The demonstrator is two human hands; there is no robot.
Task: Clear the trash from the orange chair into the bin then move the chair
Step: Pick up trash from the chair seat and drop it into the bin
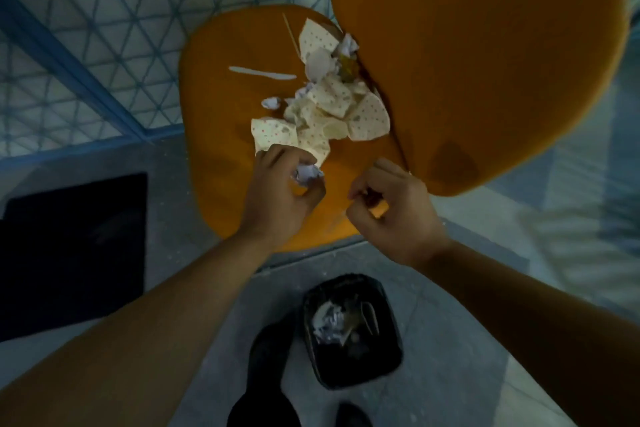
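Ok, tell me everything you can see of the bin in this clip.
The bin is small, dark and roughly rectangular, lined with a black plastic bag whose glossy folds drape over the rim. It stands upright on the pale floor, just in front of the orange chair and beside the person's dark shoe. Inside lie crumpled white paper and some darker scraps that are too dim to identify. Neither hand touches it.

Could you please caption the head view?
Left hand grips crumpled paper over littered orange chair; bin waits below.
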